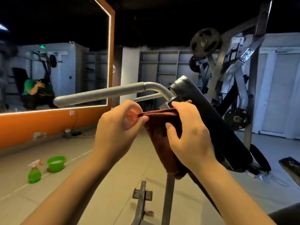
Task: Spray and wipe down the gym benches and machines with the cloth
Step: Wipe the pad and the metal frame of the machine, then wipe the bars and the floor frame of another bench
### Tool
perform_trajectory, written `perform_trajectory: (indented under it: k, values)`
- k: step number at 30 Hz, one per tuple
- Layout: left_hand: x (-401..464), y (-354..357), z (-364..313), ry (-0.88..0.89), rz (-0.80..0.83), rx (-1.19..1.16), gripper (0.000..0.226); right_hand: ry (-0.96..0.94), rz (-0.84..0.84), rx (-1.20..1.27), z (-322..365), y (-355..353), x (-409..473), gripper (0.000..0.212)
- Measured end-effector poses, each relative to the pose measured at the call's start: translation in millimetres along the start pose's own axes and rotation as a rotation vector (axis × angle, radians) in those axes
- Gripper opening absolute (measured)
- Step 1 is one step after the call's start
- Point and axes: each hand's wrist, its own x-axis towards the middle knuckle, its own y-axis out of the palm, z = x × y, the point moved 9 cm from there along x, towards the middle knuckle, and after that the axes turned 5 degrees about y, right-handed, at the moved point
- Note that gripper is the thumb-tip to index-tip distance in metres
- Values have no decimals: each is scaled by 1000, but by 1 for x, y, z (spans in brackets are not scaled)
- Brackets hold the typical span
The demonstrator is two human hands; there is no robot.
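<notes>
cloth (164,140): brown, pinched by left hand (116,127) and right hand (188,138)
handle (100,95): grey, behind
spray bottle (34,172): on floor (97,168)

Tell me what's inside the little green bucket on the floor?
The green bucket holds something pale and whitish, maybe soapy water. Its wall hides how deep it goes. A green spray bottle stands beside it.

Between the hands, a soft matt brown cloth (164,143); beyond them, a rough-coated grey metal handle (100,95); right, a textured black vinyl pad (215,120).

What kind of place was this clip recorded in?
Almost certainly a gym: weight plates hang on a steel machine frame, a black padded bench with a grey handle bar stands in front, and a large wall mirror faces the floor.
</notes>
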Motion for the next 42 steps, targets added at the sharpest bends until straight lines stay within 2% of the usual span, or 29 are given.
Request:
perform_trajectory:
  k: [3, 6, 9, 12, 14, 16, 20, 25, 28, 32, 35, 37, 38, 42]
  values:
    - [17, -12, 11, -19, -43, 35, 31, -45, -29, -68, 17, 16, 35, 59]
    - [27, -20, 34, -3, -70, 113, 31, -34, -35, -108, 21, 39, 76, 55]
    - [36, -19, 71, 24, -72, 294, 41, 43, -36, -214, 16, 73, 111, 47]
    - [44, -12, 121, 19, -19, 441, 45, 11, -199, -217, 18, 97, 129, 31]
    - [46, -12, 150, 10, 9, 475, 47, -28, -334, -263, 15, 100, 128, 31]
    - [43, -10, 162, 46, 20, 504, 49, -54, -378, -326, 13, 104, 124, 29]
    - [39, -13, 167, 83, -37, 436, 50, -94, -451, -307, 22, 113, 123, 26]
    - [43, -22, 174, 181, 7, 332, 48, -168, -499, -309, 41, 133, 121, 24]
    - [58, -26, 173, 301, 133, 286, 43, -211, -410, -285, 57, 149, 124, 23]
    - [75, -26, 189, 448, 433, 271, 47, -137, -290, -333, 60, 156, 129, 26]
    - [81, -16, 211, 392, 651, 248, 70, -7, -158, -471, 51, 160, 133, 33]
    - [70, -3, 225, 278, 904, 81, 68, 49, -86, -523, 51, 163, 133, 35]
    - [66, -1, 224, 285, 973, 4, 71, 56, -71, -543, 54, 165, 133, 35]
    - [60, -4, 220, 400, 1075, -186, 84, 141, 5, -633, 63, 172, 133, 40]
